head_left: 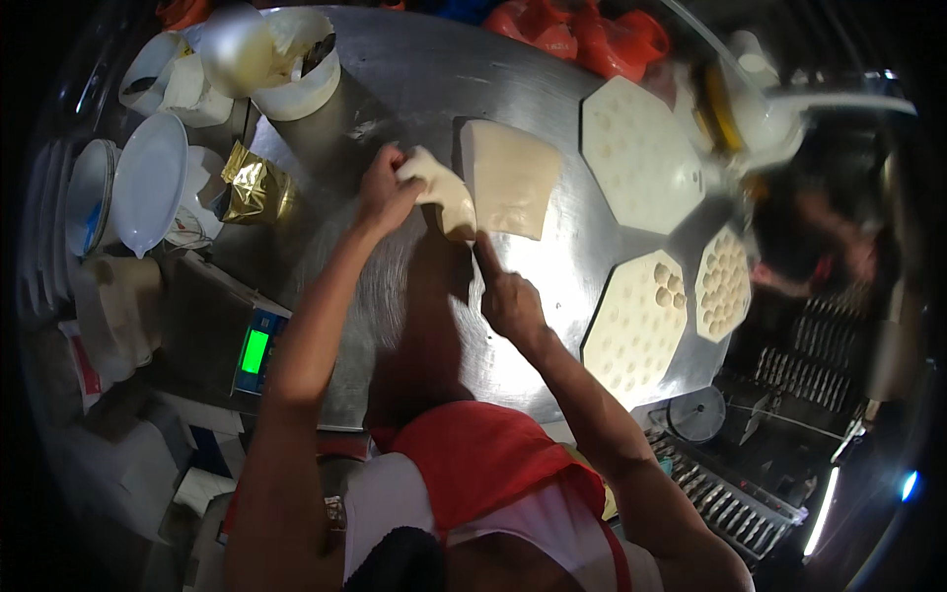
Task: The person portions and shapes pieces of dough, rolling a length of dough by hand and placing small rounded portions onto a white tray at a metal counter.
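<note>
My left hand (383, 189) is closed on the upper left end of a floppy strip of pale dough (445, 197). The strip's lower end meets the lower left corner of a thick slab of dough (508, 178) lying on the steel table. My right hand (511, 301) is closed just below that corner, with a narrow dark shape reaching from it to the dough; I cannot make out whether that is a blade or an extended finger.
Two octagonal dimpled trays (641, 148) (631, 340) and one with round dough pieces (720, 281) lie right. At left are a lit scale (254, 350), plates (148, 183), tubs (296, 94) and a gold packet (252, 187). Red objects (617, 44) stand behind. Slotted metal racks (720, 483) sit lower right.
</note>
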### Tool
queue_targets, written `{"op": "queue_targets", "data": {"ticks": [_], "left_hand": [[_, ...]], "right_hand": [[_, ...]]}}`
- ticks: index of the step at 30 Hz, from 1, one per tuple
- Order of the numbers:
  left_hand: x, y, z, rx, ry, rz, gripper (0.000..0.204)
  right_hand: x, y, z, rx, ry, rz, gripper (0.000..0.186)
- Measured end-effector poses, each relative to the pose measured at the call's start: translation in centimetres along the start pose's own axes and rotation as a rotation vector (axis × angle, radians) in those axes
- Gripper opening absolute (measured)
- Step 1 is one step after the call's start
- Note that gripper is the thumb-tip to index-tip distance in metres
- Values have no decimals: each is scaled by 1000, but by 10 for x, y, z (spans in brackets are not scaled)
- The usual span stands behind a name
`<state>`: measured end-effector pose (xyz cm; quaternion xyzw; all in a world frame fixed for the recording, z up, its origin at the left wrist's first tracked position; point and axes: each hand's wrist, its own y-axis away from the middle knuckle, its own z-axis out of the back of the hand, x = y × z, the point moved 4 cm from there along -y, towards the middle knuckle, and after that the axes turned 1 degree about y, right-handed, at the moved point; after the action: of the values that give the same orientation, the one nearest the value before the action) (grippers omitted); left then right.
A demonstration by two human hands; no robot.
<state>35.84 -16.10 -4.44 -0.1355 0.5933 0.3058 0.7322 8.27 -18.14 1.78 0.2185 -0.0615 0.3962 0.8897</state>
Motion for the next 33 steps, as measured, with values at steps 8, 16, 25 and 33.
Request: {"op": "queue_targets", "data": {"ticks": [8,16,25,33], "left_hand": [[-140,181,-12,221,346,-50,26],[-177,228,3,341,300,-29,29],[-2,227,4,81,-422,41,18],[-85,225,-183,235,-390,-140,15]], "right_hand": [[-41,55,20,-50,-472,11,81],[-63,21,103,-317,-402,-49,105],[-227,121,20,-195,-916,-164,27],[-455,46,102,-637,-1023,-259,19]]}}
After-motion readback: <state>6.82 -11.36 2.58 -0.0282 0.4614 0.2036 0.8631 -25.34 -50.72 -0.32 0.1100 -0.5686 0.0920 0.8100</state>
